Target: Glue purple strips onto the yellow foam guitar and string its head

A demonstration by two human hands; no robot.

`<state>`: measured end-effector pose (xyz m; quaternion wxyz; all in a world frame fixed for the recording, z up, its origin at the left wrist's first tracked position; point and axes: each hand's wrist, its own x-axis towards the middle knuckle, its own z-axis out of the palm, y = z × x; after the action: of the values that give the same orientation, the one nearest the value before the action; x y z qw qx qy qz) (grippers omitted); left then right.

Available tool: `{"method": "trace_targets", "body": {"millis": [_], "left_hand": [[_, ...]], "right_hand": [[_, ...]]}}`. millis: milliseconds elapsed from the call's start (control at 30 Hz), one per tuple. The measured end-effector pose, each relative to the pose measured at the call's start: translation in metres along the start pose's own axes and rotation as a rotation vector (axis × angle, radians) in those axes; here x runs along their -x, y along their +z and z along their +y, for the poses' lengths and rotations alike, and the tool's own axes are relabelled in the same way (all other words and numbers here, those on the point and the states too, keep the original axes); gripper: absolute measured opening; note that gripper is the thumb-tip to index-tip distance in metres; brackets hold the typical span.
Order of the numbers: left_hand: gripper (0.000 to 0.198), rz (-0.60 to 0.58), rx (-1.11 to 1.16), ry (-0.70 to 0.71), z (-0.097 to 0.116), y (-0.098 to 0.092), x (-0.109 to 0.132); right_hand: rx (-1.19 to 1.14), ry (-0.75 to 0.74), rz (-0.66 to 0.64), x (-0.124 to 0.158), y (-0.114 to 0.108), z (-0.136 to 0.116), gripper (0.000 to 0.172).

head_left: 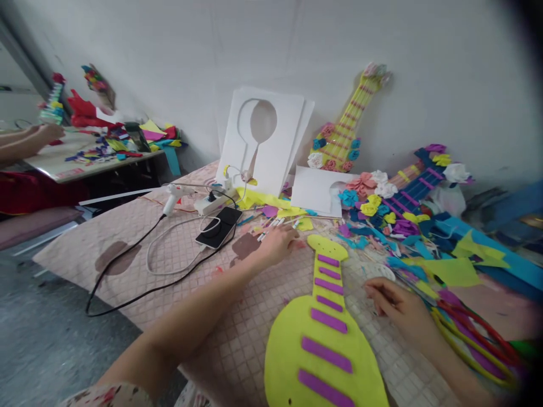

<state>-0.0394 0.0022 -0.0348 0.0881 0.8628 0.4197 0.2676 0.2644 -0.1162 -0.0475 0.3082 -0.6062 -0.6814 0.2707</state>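
Observation:
A yellow guitar-shaped cutout with purple strips across its neck and body lies between my hands. My left hand is over the table left of the cutout's head, close to several thin white sticks. Its fingers are bent and a little apart, with nothing visible in them. Right of the neck, my right hand is closed loosely, thumb near the curled fingers. Whatever those fingers may hold is hidden. Neither hand touches the cutout.
A glue gun, a power strip and a phone with cables lie at left. Decorated guitars lean on the wall near white templates. Coloured scraps and scissors crowd the right. Another person's hand is at far left.

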Motion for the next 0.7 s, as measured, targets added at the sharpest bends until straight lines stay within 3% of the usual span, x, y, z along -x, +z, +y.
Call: {"method": "trace_targets", "body": {"millis": [233, 433, 567, 700], "left_hand": [[0.026, -0.083, -0.02, 0.111, 0.006, 0.01, 0.005], [0.026, -0.079, -0.135, 0.093, 0.01, 0.013, 0.007], [0.029, -0.091, -0.246, 0.072, 0.01, 0.013, 0.005], [0.026, -0.079, -0.342, 0.07, 0.012, 0.014, 0.004]], "right_hand": [[0.252, -0.343, -0.075, -0.093, 0.006, -0.062, 0.024], [0.361, -0.421, -0.104, -0.179, 0.027, -0.086, 0.023], [0.44, -0.48, -0.132, -0.214, 0.043, -0.102, 0.02], [0.525, -0.578, -0.215, -0.232, 0.078, -0.133, 0.017]]}}
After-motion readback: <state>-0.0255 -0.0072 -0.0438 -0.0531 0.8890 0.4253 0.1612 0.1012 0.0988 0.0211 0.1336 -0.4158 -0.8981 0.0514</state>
